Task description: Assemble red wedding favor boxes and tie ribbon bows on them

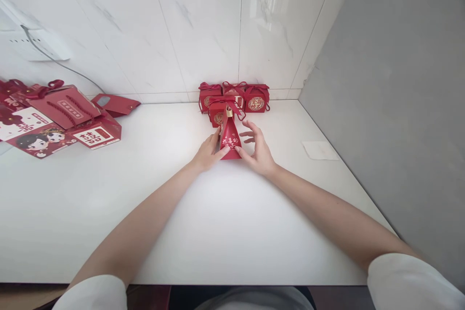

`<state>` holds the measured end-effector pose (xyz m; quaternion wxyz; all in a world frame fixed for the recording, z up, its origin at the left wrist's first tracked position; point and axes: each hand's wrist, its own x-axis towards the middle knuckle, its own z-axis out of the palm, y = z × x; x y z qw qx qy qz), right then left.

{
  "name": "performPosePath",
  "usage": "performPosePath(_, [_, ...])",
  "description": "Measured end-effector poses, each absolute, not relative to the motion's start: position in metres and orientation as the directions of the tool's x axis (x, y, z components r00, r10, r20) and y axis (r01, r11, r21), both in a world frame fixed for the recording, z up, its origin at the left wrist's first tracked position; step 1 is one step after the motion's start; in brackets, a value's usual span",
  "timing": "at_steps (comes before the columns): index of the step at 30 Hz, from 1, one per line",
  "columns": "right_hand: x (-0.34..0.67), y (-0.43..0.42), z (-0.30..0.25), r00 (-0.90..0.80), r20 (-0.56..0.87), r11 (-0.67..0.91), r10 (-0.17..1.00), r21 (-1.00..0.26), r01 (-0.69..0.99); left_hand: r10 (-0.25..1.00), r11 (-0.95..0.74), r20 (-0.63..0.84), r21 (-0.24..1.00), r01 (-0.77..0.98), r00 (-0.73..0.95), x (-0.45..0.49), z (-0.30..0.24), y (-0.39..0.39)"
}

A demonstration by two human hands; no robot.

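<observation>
The white desk fills most of the picture; in the upper left of the frame lies a pile of flat red boxes; at the back, in the middle by the wall, sits a bunch of small red boxes with bows; just in front of them, in the middle of the frame, the pointed red box stands upright on the desk; the left hand pinches its lower left edge; the right hand has its fingers spread wide open, and only the thumb and maybe one tip touch the lower right corner; a small white paper lies on the right; a tiny gold tag hangs at the box's tip; the box looks like thin card, so it is likely very light, easy to squash and a bit smooth; the wide bottom corners seem the best place to hold it, softly, not the thin tip
</observation>
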<state>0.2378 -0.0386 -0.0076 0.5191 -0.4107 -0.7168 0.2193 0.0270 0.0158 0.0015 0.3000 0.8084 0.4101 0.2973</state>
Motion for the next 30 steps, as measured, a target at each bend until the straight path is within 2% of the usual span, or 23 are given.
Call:
performPosePath(3, [0.237, -0.034, -0.010, -0.130, 0.431, 0.450, 0.893, -0.852, 0.268, 0.796, -0.534, 0.250, 0.719, 0.445, 0.552, 0.024, 0.003, 0.019])
performPosePath(5, [0.238, -0.032, -0.012, -0.195, 0.305, 0.344, 0.932, -0.914, 0.215, 0.754, -0.561, 0.276, 0.744, 0.364, 0.597, 0.023, 0.004, 0.021])
performPosePath(7, [0.239, -0.029, -0.014, -0.248, 0.251, 0.303, 0.936, -0.932, 0.200, 0.708, -0.563, 0.291, 0.782, 0.267, 0.644, 0.021, 0.006, 0.023])
performPosePath(10, [0.241, -0.028, -0.016, -0.271, 0.291, 0.350, 0.918, -0.914, 0.206, 0.660, -0.503, 0.258, 0.850, 0.159, 0.705, 0.016, 0.006, 0.029])
performPosePath(14, [0.242, -0.027, -0.017, -0.275, 0.287, 0.344, 0.918, -0.921, 0.185, 0.644, -0.443, 0.230, 0.890, 0.110, 0.729, 0.010, 0.003, 0.035])
performPosePath(19, [0.242, -0.025, -0.018, -0.268, 0.292, 0.345, 0.918, -0.922, 0.177, 0.701, -0.481, 0.231, 0.852, 0.209, 0.674, 0.012, -0.001, 0.033])
performPosePath(30, [0.244, -0.024, -0.018, -0.271, 0.314, 0.379, 0.910, -0.894, 0.238, 0.679, -0.548, 0.236, 0.792, 0.268, 0.695, 0.010, -0.002, 0.034])
